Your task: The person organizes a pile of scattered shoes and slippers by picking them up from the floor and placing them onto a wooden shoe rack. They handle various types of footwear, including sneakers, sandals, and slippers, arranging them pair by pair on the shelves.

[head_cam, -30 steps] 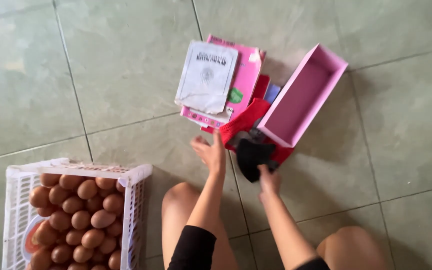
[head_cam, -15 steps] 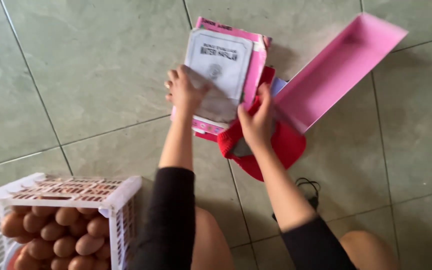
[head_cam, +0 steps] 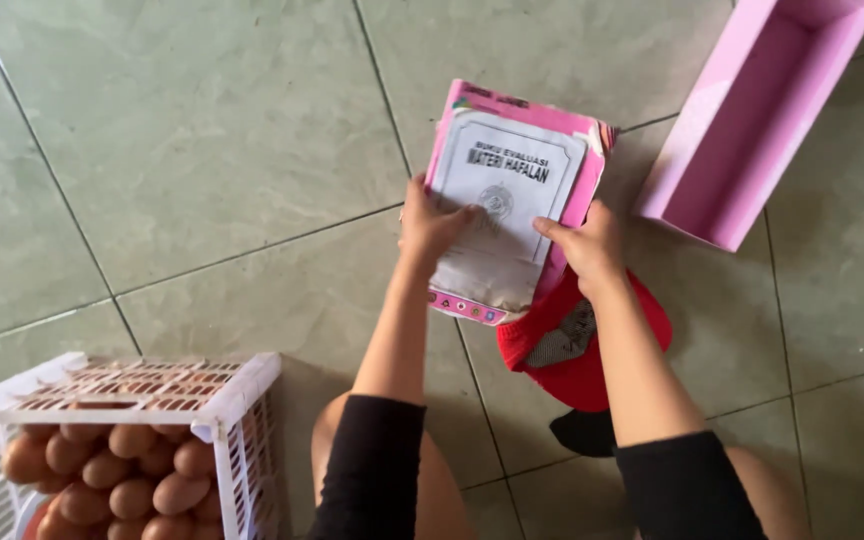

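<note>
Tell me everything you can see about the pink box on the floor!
The pink box is long, rectangular and open on top, pink inside and out, and looks like cardboard. It appears empty. It lies slanted on the green tiled floor at the upper right, its far end cut off by the picture's edge. Neither hand touches it; the books lie apart from it.

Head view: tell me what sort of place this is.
Probably a home floor, not a workbench. The person crouches on large grey-green floor tiles, both hands gripping a stack of booklets, beside a white crate of brown eggs, a pink box and a red cap.
</note>
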